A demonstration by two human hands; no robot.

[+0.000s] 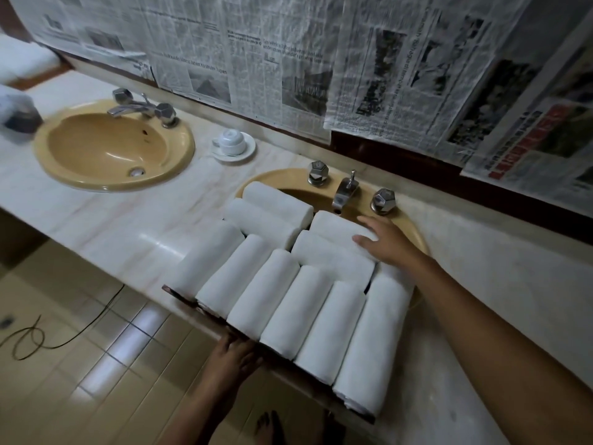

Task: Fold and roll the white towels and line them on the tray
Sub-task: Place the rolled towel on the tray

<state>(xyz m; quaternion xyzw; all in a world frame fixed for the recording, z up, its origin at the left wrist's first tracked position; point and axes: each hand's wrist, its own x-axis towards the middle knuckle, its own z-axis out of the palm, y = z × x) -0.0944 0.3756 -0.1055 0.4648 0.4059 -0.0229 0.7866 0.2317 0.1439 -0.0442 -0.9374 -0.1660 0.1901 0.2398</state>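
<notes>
- The tray (183, 297) sits on the counter (134, 226), its far end over a yellow sink (266, 176); rolled white towels (295, 311) cover it, a near row and a far row
- The right hand (388, 242) rests on a roll at the tray's far right; fingers straight, released
- The left hand (236, 358) meets the tray's near edge; whether its fingers grasp it, I cannot tell

A tray (184, 298) sits on the counter (122, 226), its far end over the right sink (414, 232). Rolled towels (301, 313) lie on it: six side by side in front, more behind. A second sink (112, 146) lies to the left; a cup (231, 142) on a saucer (248, 152) stands between the sinks, near the wall.
</notes>
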